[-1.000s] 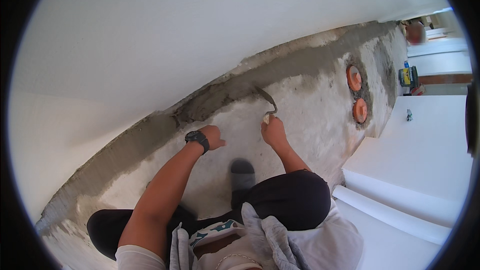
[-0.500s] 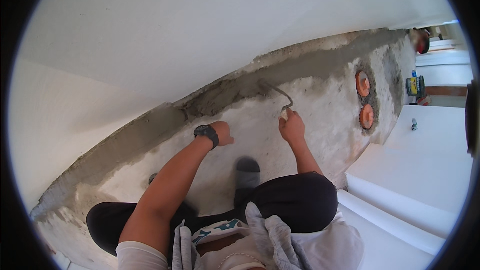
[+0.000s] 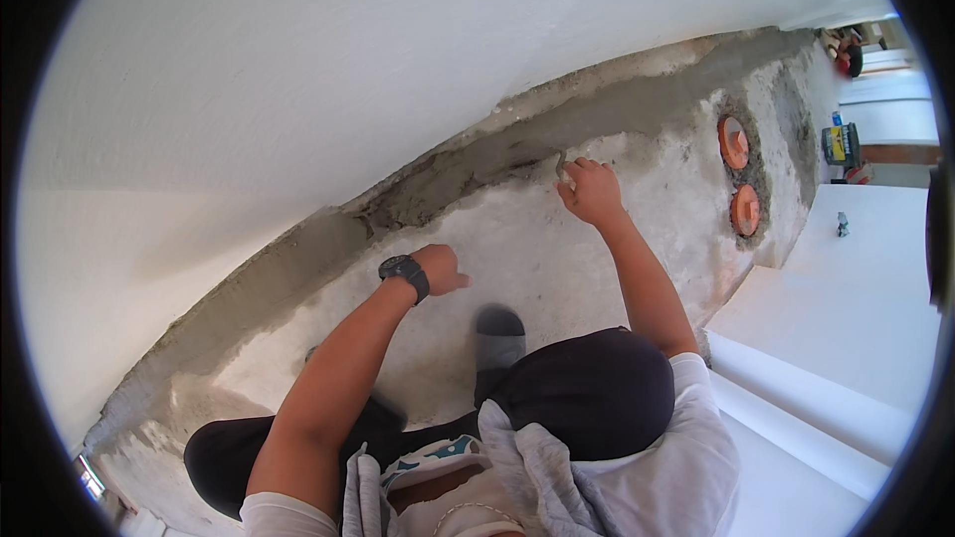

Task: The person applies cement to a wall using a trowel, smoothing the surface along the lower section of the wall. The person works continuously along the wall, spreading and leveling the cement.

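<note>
My right hand [image 3: 591, 191] is closed around the handle of a trowel, whose thin curved metal neck [image 3: 561, 163] shows just past my fingers. The trowel's blade is hard to make out against the grey mortar. Damp mortar [image 3: 428, 187] runs as a band along the foot of the white wall [image 3: 398, 60], rough and dark in the middle and smoother toward both ends. My left hand [image 3: 436, 267], with a black watch [image 3: 405, 276] on its wrist, hangs over the pale concrete floor [image 3: 497, 239]. Its thumb sticks out, its other fingers are mostly hidden, and nothing shows in it.
Two round orange caps [image 3: 733, 143] sit in the floor to the right. White panels or steps [image 3: 826, 303] lie at the lower right, with a small object [image 3: 843, 225] on top. A dark bucket with a yellow label [image 3: 841, 145] stands farther right. My foot [image 3: 499, 338] is below my hands.
My right hand has moved up toward the wall, bringing the trowel handle closer to the mortar band. The left hand has barely shifted. The view has tilted slightly.
</note>
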`<state>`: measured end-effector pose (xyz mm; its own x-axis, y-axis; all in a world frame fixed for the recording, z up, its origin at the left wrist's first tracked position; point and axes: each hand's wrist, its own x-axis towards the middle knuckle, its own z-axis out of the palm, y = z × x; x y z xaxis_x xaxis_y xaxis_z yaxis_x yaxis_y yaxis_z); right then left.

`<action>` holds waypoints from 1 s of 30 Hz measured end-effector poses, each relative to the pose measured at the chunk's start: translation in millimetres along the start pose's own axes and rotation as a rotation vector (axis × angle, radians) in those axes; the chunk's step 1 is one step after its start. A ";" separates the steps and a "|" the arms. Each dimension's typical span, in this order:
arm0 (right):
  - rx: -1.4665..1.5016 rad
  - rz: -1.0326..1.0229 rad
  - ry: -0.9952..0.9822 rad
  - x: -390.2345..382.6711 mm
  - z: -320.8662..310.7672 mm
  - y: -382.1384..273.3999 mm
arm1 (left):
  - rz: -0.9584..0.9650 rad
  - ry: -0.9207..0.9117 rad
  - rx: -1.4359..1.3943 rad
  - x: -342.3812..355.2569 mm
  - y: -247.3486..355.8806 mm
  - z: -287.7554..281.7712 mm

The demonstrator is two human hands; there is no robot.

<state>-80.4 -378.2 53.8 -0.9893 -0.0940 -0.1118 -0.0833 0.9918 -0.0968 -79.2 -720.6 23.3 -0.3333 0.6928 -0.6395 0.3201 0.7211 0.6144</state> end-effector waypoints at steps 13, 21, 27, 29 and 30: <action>-0.012 0.017 0.033 19.8 -6.2 11.4 | 0.007 -0.033 0.026 -8.7 16.7 -1.8; -0.044 0.030 -0.088 23.6 -15.0 15.0 | -0.014 -0.066 0.002 -20.7 13.6 -13.1; -0.024 -0.003 -0.038 20.7 -18.0 2.5 | 0.020 -0.039 -0.014 -23.3 12.7 -6.8; 0.022 0.007 -0.054 19.0 -17.3 -3.4 | -0.042 -0.062 -0.117 -20.4 10.3 -6.0; 0.019 0.010 -0.112 18.4 -15.9 -6.2 | -0.032 -0.068 -0.124 -21.0 9.4 -2.5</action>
<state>-100.0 -384.7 68.0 -0.9704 -0.0942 -0.2225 -0.0701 0.9910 -0.1137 -71.4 -728.4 43.7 -0.2792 0.6710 -0.6869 0.1966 0.7401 0.6431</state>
